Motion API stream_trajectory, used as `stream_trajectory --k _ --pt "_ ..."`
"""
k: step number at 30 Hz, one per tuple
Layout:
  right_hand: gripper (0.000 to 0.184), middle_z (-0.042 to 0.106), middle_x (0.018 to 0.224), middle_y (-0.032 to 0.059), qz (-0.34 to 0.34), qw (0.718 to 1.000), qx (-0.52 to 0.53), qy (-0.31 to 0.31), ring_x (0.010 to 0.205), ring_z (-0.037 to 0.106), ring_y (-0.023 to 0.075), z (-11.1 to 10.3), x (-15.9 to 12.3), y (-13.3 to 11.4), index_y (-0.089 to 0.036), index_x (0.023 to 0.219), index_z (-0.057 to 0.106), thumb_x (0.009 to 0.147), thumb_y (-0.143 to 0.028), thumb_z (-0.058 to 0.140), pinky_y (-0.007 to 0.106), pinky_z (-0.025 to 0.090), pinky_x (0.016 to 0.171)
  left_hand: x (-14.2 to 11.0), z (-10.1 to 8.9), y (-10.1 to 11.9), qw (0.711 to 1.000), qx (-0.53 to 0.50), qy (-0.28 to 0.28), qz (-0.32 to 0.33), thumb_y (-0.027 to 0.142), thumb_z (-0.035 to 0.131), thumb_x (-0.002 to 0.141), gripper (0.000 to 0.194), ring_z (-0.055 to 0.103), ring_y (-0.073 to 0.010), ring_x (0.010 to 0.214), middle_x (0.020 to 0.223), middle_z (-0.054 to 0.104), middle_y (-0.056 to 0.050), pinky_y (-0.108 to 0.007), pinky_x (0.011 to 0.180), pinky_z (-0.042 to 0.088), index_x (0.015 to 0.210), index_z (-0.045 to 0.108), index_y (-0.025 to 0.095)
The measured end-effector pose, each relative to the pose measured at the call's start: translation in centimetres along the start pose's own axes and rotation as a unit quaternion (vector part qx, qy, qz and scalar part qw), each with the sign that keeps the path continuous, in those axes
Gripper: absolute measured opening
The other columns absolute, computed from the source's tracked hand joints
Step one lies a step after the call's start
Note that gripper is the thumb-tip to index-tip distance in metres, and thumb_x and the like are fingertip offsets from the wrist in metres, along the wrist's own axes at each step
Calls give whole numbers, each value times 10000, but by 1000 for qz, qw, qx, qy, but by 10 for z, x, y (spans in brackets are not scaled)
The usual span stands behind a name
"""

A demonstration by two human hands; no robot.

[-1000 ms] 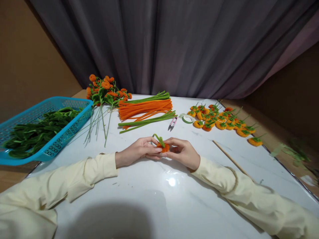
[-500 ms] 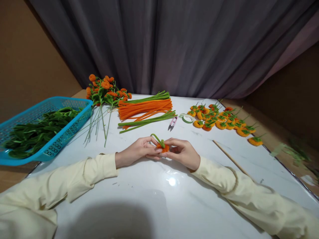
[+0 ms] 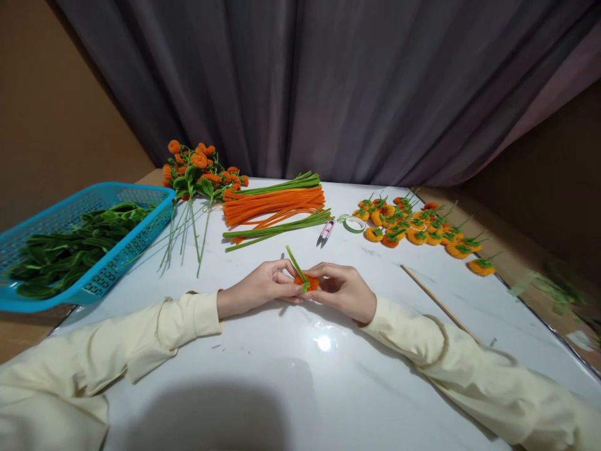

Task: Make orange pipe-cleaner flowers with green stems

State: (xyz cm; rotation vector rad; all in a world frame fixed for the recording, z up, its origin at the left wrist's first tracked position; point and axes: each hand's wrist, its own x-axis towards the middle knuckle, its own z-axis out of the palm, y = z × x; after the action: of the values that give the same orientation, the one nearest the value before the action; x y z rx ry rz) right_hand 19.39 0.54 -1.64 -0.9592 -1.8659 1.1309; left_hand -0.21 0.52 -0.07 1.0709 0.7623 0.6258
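Between my two hands, just above the white tabletop, is a small orange pipe-cleaner flower (image 3: 310, 283) with a green pipe cleaner (image 3: 297, 264) on it. The green piece sticks up and leans to the left. My left hand (image 3: 263, 283) pinches the flower from the left, thumb and fingers closed on its edge. From the other side my right hand (image 3: 345, 289) grips it with curved fingers and thumb. Fingertips cover part of the flower. Beyond my hands lie orange pipe cleaners (image 3: 277, 207) and green pipe cleaners (image 3: 286, 228).
A blue basket (image 3: 101, 288) of green leaves stands at left, with finished orange flowers (image 3: 200, 161) behind. Thread snips (image 3: 325, 233) and a tape roll (image 3: 354, 224) lie ahead. Several flower heads (image 3: 417, 233) sit at right, near a wooden stick (image 3: 439, 302).
The green pipe cleaner was bent over to the left and now stands straighter, its base lower on the flower's near side. The flower has turned slightly; both hands stay nearly in place.
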Motion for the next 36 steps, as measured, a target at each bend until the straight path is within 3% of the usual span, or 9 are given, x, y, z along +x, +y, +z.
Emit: stream_trajectory --k 4,11,36 --pt "320 652 808 63 -29 999 -20 3 571 530 103 0 0 -1 -149 912 689 701 -389 716 224 426 494 0 1 1 1000 8 6 1 291 765 667 304 650 -106 627 684 707 -40 -227 685 492 780 534 129" --pt "330 642 814 57 6 1000 13 8 570 537 105 1 1 -1 -149 884 684 674 -399 737 227 439 486 -1 -2 3 1000 -22 -6 -4 300 753 687 302 671 -134 694 729 710 -58 -267 752 506 802 531 131" --pt "374 638 842 76 29 998 62 9 632 566 132 2 0 -3 -144 889 698 631 -405 769 249 495 533 -1 -6 1 999 -22 -35 3 264 741 709 273 679 -138 743 769 722 -66 -287 800 505 846 549 125"
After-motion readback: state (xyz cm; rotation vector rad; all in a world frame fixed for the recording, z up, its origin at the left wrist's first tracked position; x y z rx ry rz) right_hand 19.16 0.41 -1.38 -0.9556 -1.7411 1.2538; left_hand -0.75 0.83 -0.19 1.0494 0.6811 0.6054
